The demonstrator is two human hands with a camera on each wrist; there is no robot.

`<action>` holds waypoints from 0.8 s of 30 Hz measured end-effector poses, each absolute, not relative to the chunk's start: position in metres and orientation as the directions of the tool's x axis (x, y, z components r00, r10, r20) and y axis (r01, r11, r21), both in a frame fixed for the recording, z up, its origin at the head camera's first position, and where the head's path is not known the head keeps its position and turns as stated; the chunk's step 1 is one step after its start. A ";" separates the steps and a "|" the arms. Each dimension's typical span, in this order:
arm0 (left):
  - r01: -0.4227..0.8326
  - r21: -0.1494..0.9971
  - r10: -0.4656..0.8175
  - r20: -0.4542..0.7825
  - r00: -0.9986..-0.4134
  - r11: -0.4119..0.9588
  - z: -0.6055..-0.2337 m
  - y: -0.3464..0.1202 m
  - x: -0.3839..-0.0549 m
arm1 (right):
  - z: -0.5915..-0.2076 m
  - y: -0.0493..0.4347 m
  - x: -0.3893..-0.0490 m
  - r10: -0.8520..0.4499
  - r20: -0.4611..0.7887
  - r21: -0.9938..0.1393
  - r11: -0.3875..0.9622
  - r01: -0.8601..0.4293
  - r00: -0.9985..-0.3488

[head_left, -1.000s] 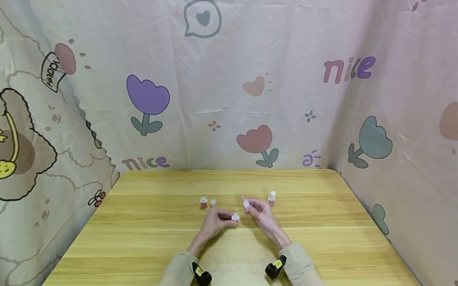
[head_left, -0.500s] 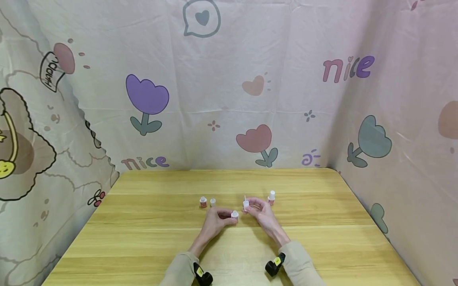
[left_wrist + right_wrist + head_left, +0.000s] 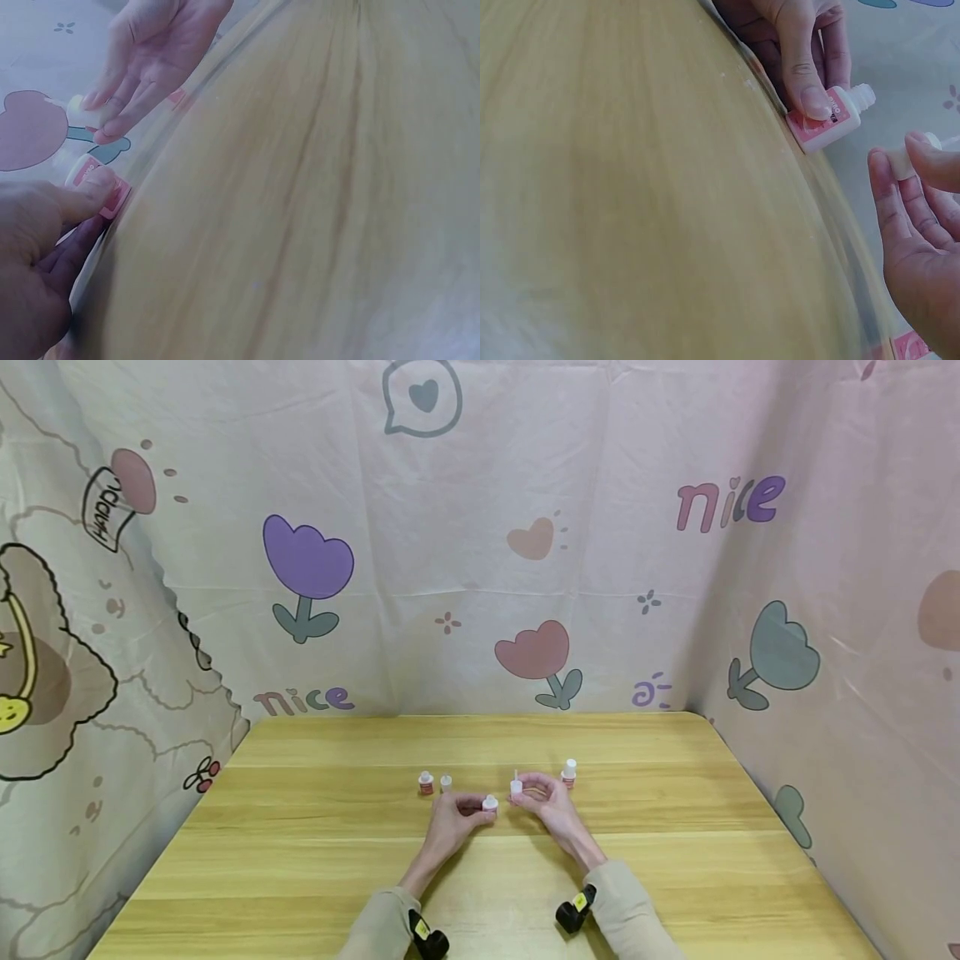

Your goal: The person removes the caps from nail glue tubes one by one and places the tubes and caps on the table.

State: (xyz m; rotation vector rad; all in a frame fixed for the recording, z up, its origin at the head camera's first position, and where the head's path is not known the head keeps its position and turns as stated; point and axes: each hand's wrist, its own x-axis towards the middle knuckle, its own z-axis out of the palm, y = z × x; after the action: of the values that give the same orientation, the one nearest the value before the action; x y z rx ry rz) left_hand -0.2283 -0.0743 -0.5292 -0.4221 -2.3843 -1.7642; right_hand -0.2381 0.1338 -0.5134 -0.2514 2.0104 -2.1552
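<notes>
Thumb and fingers of my left hand (image 3: 450,821) pinch a small white glue bottle (image 3: 490,806) with a pink label. In the right wrist view the bottle (image 3: 831,124) is uncapped, its threaded neck bare, and its base is right at the tabletop. To its right, my right hand (image 3: 551,803) pinches a white screw cap (image 3: 516,787) whose thin applicator stem points up, away from the person's palm. The cap is apart from the bottle, slightly farther back. In the left wrist view the cap (image 3: 84,112) sits between thumb and fingertips.
Another uncapped pink-labelled bottle (image 3: 426,784) stands behind the left hand, with a loose white cap (image 3: 446,784) beside it. A capped bottle (image 3: 569,774) stands just behind the right hand. The wooden table (image 3: 315,868) meets a printed curtain (image 3: 450,527) at the back.
My left hand has slid the bottle slightly away from the body. The cap in my right hand has turned from a leftward tilt to stem upright.
</notes>
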 end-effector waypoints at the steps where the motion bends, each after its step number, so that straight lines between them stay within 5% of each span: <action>1: 0.308 0.910 0.134 0.281 -0.950 0.278 -0.529 -0.074 -0.228 | -0.514 0.134 -0.238 -0.248 0.001 -0.998 -0.066 0.016 -0.969; 24: 0.272 0.925 0.020 0.277 -0.961 0.266 -0.529 -0.060 -0.230 | -0.519 0.126 -0.249 -0.107 0.011 -0.999 0.046 -0.016 -0.994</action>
State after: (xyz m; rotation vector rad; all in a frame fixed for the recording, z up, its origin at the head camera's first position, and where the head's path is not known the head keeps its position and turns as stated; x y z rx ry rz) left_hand -0.2300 -0.0603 -0.5293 -0.2727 -2.3233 -1.7644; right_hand -0.2492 0.1257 -0.5194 -0.1316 2.2237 -2.1208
